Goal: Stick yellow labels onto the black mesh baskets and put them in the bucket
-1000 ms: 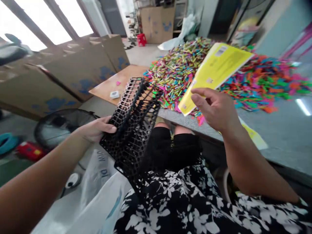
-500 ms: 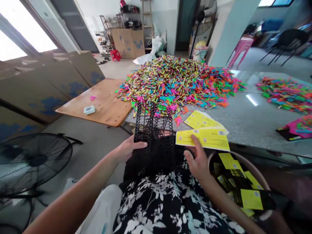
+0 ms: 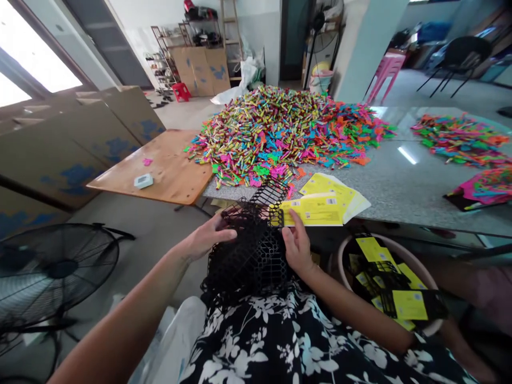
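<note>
My left hand (image 3: 210, 234) is closed on a bunch of black plastic lattice strips (image 3: 256, 253) over my lap, its thumb on top. One lattice piece (image 3: 270, 194) sticks up from the bunch towards the table edge. My right hand (image 3: 298, 245) grips the left part of a printed yellow card (image 3: 320, 209), index finger on its face. That card's left end meets the end of a lattice strip; whether the right fingers also pinch the strip I cannot tell. More yellow cards (image 3: 326, 185) lie fanned on the table just behind.
A large heap of small colourful plastic pieces (image 3: 276, 128) covers the grey table (image 3: 392, 192). A tub (image 3: 430, 274) with yellow cards and black lattices stands at my right. At left are a wooden board (image 3: 176, 160), a floor fan (image 3: 60, 266) and cardboard boxes (image 3: 92, 138).
My right hand has moved left with the yellow card, up against the lattice. The lattice strips under my left hand have shifted, and one piece now slants up to the right.
</note>
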Action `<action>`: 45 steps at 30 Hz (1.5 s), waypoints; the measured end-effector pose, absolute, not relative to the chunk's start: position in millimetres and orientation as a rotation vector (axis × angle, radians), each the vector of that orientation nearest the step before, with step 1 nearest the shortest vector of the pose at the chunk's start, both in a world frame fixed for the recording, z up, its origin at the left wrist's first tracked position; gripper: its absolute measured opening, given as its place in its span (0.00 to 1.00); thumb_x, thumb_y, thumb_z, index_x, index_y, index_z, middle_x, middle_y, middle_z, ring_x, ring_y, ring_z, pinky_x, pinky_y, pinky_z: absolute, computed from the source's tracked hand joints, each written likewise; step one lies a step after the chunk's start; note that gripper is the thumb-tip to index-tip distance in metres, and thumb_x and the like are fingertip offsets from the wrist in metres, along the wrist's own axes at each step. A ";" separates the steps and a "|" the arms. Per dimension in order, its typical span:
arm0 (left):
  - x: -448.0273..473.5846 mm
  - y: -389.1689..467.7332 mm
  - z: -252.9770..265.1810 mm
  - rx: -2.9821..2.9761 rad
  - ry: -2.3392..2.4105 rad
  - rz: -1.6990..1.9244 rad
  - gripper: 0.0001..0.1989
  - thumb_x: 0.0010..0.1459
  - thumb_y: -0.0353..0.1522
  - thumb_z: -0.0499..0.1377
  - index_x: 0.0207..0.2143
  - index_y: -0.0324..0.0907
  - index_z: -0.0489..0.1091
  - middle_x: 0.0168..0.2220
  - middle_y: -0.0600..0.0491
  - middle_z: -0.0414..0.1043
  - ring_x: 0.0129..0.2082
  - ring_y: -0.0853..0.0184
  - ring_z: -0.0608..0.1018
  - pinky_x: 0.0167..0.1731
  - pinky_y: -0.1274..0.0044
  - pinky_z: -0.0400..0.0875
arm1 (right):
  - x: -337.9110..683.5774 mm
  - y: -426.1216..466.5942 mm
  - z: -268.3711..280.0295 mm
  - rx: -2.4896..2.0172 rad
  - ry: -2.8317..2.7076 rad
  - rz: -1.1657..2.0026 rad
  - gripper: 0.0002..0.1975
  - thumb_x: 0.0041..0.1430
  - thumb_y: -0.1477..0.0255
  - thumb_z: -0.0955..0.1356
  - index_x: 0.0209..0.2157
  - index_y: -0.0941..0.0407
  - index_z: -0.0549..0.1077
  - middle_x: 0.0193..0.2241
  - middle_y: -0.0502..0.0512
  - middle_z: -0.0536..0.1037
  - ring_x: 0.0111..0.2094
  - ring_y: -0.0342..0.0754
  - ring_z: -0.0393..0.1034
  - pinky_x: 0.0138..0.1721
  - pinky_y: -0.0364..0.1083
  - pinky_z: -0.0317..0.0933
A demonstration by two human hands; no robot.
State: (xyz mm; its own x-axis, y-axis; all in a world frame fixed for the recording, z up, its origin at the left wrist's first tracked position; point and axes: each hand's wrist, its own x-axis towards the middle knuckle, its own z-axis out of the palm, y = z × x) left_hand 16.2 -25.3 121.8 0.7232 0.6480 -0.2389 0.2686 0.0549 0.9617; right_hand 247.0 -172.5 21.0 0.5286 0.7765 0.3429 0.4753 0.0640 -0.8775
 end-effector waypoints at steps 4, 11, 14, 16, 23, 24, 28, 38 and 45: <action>34.1 -36.7 108.8 1.365 0.766 0.396 0.42 0.57 0.40 0.73 0.69 0.46 0.59 0.63 0.42 0.71 0.62 0.52 0.75 0.55 0.66 0.74 | 246.0 -164.0 22.3 -1.572 -1.100 0.267 0.35 0.71 0.54 0.62 0.70 0.61 0.61 0.67 0.71 0.69 0.64 0.60 0.69 0.66 0.59 0.65; 41.6 -49.0 100.4 1.353 0.699 0.486 0.42 0.57 0.35 0.72 0.70 0.45 0.58 0.57 0.46 0.75 0.56 0.56 0.78 0.57 0.67 0.72 | 272.1 -169.2 34.0 -1.464 -0.931 0.468 0.39 0.66 0.52 0.69 0.69 0.60 0.63 0.60 0.71 0.76 0.48 0.57 0.79 0.53 0.55 0.75; 32.0 -44.6 103.0 1.481 0.662 0.418 0.45 0.59 0.36 0.71 0.72 0.45 0.53 0.59 0.44 0.73 0.57 0.55 0.77 0.56 0.65 0.73 | 293.9 -167.4 45.4 -1.426 -0.869 0.467 0.38 0.67 0.50 0.68 0.68 0.61 0.66 0.51 0.67 0.81 0.42 0.56 0.80 0.50 0.57 0.75; 26.6 -44.0 107.9 1.596 0.660 0.363 0.48 0.61 0.38 0.70 0.75 0.47 0.47 0.63 0.43 0.70 0.59 0.53 0.75 0.57 0.63 0.73 | 309.0 -160.5 57.7 -1.384 -0.806 0.448 0.38 0.68 0.48 0.66 0.68 0.59 0.66 0.51 0.66 0.81 0.42 0.56 0.80 0.47 0.56 0.76; 42.6 -48.4 127.5 2.108 0.629 0.267 0.48 0.66 0.46 0.64 0.77 0.45 0.41 0.73 0.41 0.57 0.72 0.48 0.64 0.71 0.57 0.57 | 314.7 -132.9 97.9 -1.393 -0.966 0.588 0.31 0.58 0.50 0.76 0.57 0.54 0.79 0.40 0.56 0.84 0.38 0.53 0.78 0.43 0.53 0.75; 48.0 -46.5 128.1 2.124 0.624 0.244 0.47 0.67 0.47 0.62 0.77 0.45 0.39 0.74 0.40 0.57 0.72 0.48 0.64 0.71 0.57 0.57 | 311.2 -132.0 98.0 -1.397 -0.965 0.586 0.29 0.59 0.52 0.76 0.55 0.54 0.80 0.38 0.55 0.84 0.36 0.52 0.78 0.43 0.52 0.74; 72.7 -31.6 123.0 2.084 0.724 0.154 0.46 0.70 0.52 0.55 0.78 0.41 0.39 0.73 0.38 0.59 0.72 0.49 0.65 0.71 0.57 0.57 | 306.0 -133.4 82.8 -1.360 -0.810 0.403 0.19 0.60 0.57 0.76 0.47 0.54 0.82 0.43 0.56 0.85 0.42 0.52 0.79 0.50 0.53 0.73; 123.2 -4.7 104.6 1.974 0.668 0.140 0.35 0.72 0.54 0.48 0.69 0.41 0.63 0.60 0.42 0.76 0.58 0.53 0.79 0.61 0.65 0.70 | 313.5 -181.3 28.2 -1.547 -0.465 0.226 0.20 0.58 0.58 0.76 0.46 0.57 0.82 0.46 0.60 0.85 0.49 0.55 0.79 0.61 0.62 0.67; 129.5 7.5 118.4 2.143 0.685 0.003 0.36 0.72 0.57 0.44 0.66 0.41 0.66 0.51 0.44 0.80 0.51 0.54 0.81 0.56 0.66 0.71 | 307.6 -174.3 36.9 -1.470 -0.278 0.151 0.22 0.60 0.54 0.75 0.47 0.57 0.81 0.46 0.59 0.84 0.47 0.54 0.79 0.57 0.58 0.71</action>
State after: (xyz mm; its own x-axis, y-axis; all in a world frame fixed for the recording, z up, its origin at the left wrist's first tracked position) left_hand 129.5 7.5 118.4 0.8493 0.4730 -0.2345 0.4706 -0.4770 0.7423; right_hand 307.6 -174.3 36.9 0.9587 0.2689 0.0931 0.0686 0.0992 -0.9927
